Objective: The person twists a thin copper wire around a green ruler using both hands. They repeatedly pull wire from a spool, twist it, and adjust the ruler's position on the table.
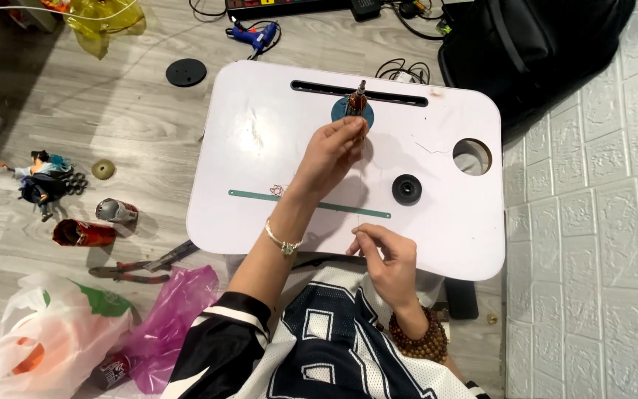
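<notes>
Rotor (357,102) stands upright on the blue disc (351,111) at the worktop (260,148) far edge; our left hand (331,151) pinches it, right hand (385,255) pinches thin wire. Winding looks underway; black wheel (406,189) untouched.

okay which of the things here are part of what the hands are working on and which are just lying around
In use: left hand at the small motor rotor on its blue disc; right hand pinching what looks like a thin wire; lap table.

Lying about: black wheel, pliers, glue gun, figurine, plastic bags, backpack.
</notes>
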